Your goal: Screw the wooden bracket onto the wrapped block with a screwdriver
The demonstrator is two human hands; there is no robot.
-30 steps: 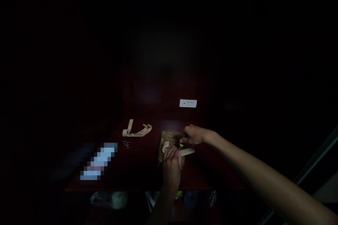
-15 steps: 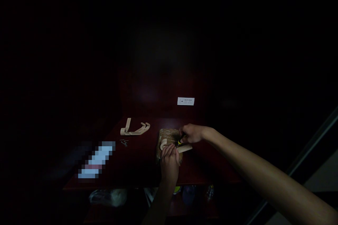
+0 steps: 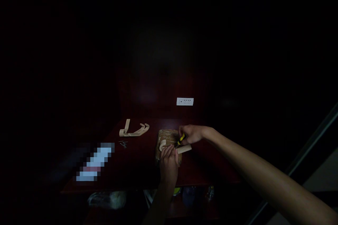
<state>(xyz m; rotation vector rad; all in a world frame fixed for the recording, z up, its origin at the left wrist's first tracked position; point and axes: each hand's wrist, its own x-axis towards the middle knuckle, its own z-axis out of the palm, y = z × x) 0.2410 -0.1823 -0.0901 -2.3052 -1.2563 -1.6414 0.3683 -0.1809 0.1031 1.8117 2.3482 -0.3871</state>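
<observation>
My left hand (image 3: 169,163) presses its fingers over a pale wooden piece (image 3: 184,148), holding it down on a brown block (image 3: 169,134) that looks wrapped in clear film. A rounded wooden end (image 3: 162,144) shows left of those fingers, and a flat strip sticks out to their right. In my right hand (image 3: 192,134), closed around it, is a screwdriver (image 3: 181,138) with a yellow and black handle. It slants down toward the wood beside my left fingertips; its tip is too small to make out.
On the dark red table (image 3: 132,168), a curved wooden part with hooked ends (image 3: 134,133) lies at the back left. Several thin screws or nails (image 3: 123,144) lie in front of it. A blurred-out bright rectangle (image 3: 96,161) is nearer. Plastic bags (image 3: 108,199) sit underneath.
My right hand has tilted the screwdriver, so more of its yellow handle shows. The left hand still presses the wooden piece in place. The view has shifted slightly.
</observation>
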